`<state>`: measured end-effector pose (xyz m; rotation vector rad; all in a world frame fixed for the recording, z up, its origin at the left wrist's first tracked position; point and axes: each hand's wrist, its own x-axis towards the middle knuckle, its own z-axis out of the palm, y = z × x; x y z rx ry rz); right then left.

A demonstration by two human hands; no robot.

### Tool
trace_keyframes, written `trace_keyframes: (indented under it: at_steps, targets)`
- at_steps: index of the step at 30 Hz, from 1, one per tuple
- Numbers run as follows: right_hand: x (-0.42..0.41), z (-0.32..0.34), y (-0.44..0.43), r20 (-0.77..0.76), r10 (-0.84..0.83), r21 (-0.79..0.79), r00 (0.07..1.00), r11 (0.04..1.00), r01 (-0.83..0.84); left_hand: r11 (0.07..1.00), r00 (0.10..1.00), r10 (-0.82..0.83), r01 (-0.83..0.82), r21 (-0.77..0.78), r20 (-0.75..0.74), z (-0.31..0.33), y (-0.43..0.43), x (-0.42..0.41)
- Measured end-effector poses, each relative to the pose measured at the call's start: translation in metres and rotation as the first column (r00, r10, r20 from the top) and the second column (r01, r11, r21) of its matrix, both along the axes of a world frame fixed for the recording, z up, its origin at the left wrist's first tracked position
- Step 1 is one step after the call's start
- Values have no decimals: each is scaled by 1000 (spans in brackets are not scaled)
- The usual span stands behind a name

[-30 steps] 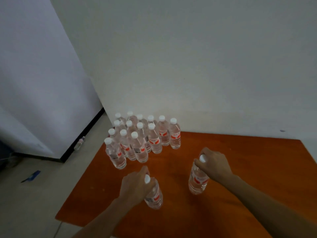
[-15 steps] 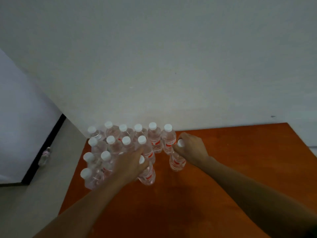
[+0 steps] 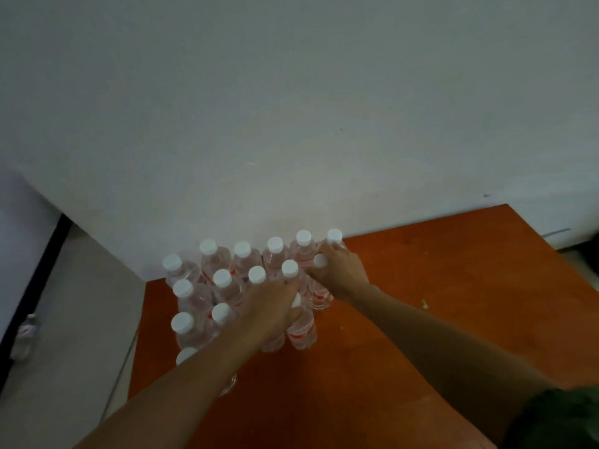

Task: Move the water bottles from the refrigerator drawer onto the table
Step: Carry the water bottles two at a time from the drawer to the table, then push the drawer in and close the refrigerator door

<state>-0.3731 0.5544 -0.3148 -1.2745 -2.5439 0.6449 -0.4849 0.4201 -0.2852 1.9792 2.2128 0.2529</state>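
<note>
Head camera looks down on a cluster of water bottles (image 3: pixel 227 286), white caps and red labels, packed upright in the far left corner of the worktop (image 3: pixel 421 270), hard against the wall (image 3: pixel 291 124). The left hand (image 3: pixel 272 306) reaches over the cluster's front row, its fingers curled round the neck of a front bottle (image 3: pixel 301 332) that stands touching the cluster's front right side. The right hand (image 3: pixel 340 273) is at the cluster's right end, fingers wrapped round the top of an end bottle (image 3: pixel 319 296), with neighbours crowding close on its left and behind it. The left forearm crosses above the cluster's front-left bottles and hides part of them.

Left of the cluster the worktop's edge runs just beside the outer bottles. The floor (image 3: pixel 81 319) lies below, with a stray bottle (image 3: pixel 26 335) well apart by a dark skirting strip. Right of the cluster, open worktop stretches to its far corner, one pale scrap (image 3: pixel 424 304) on it.
</note>
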Motion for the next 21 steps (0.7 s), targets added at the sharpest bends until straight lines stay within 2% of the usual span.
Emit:
trace_keyframes:
  at_steps: [5, 10, 15, 18, 21]
  targets:
    - [7, 13, -11, -119, -48, -139, 992, 990, 31, 996, 997, -63, 60, 68, 53, 0, -13, -9]
    - [28, 15, -17, -166, -108, -248, 980, 967, 65, 996, 994, -80, 77, 45, 71, 4, -23, -11]
    - [81, 22, -24, -108, -242, -284, 964, 937, 203, 988, 992, -96, 86, 126, 79, 29, -20, 5]
    - [138, 27, -35, -46, -297, -269, 954, 923, 274, 974, 981, -174, 160, 161, 82, 39, -17, 39]
    - [203, 35, -59, -24, -391, -271, 920, 888, 371, 960, 962, -259, 247, 132, 84, 39, -17, 88]
